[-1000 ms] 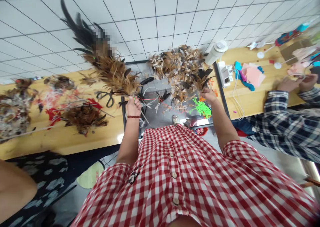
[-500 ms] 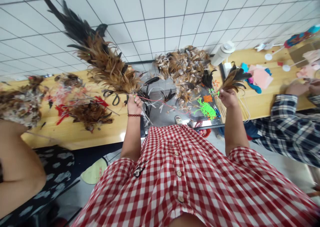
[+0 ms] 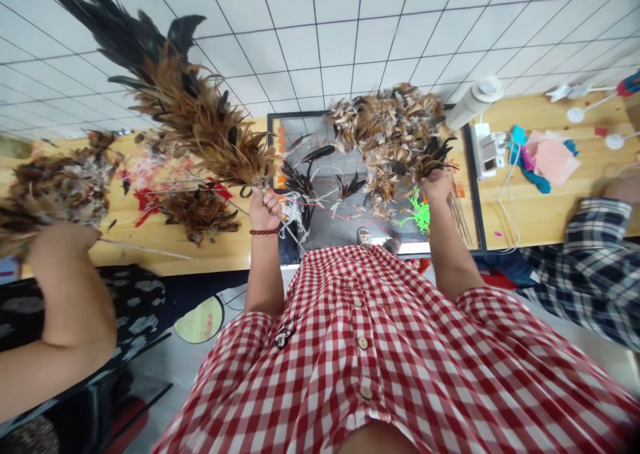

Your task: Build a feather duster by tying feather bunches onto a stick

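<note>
left hand (image 3: 265, 205): forearm reaching forward, fingers curled closed around the base of the long feather bundle (image 3: 195, 114).
long feather bundle: slants away leftward over the table's (image 3: 227, 253) far edge, dark tips against the tiled wall (image 3: 340, 47).
right hand (image 3: 437, 186): arm stretched forward, knuckles up, at the dark feathers (image 3: 434, 156) beside the brown feather pile (image 3: 385, 127); cannot tell whether the fingers grip.
white bottle (image 3: 473, 104): capped, near the table's far edge; contents hidden.

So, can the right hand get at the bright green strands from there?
Probably yes: the green strands appear close beside the right hand, with no other object visibly blocking the way.
</note>
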`<state>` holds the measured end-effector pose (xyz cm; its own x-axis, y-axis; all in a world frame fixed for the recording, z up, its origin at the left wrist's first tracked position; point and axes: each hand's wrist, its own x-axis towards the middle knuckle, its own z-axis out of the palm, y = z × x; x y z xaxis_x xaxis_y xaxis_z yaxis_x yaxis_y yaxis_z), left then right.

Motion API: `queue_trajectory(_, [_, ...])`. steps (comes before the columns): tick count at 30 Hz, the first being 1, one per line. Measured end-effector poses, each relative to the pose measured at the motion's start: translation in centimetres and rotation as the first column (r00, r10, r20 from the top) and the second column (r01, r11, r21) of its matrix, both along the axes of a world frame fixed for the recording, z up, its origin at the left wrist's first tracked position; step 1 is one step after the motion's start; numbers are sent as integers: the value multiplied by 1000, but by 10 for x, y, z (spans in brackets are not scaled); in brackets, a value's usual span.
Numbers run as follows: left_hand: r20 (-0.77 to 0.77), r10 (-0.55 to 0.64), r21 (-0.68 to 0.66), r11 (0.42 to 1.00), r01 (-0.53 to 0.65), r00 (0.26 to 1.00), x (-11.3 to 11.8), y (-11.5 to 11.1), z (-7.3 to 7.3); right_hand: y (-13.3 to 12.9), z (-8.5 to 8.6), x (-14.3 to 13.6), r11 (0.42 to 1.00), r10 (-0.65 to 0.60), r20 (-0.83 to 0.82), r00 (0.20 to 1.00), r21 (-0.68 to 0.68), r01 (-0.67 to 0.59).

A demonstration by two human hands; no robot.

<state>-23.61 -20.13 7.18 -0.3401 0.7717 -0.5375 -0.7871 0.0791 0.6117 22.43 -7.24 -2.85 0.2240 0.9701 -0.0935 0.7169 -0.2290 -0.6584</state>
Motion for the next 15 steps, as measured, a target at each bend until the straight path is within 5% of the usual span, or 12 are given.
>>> queue_trajectory(2, [10,-5,7,1000,4,1000,1,-2,-1,-8,2,-41,999,38,104,994,19,-40])
queue_trajectory(5, [15,-22,15,1000,22,1000,3,-4,-5,-31,-10,-118,941,339,51,940,-17,-338])
queue_trajectory(9, [20,-55,8,998,55,998,5,-6,-8,-65,-26,-191,629,772,15,635,-158,-761])
queue_trajectory(11, [19,-55,-4,998,55,998,5,-8,-10,-72,-26,-195,562,821,-9,570,-160,-812])
queue_trajectory(12, [17,-53,-11,999,53,998,4,-9,-10,-72,-25,-189,601,795,5,607,-142,-786])
queue_trajectory(15, [3,-48,-33,998,48,999,5,-11,-12,-58,-22,-147,864,504,165,848,-115,-490])
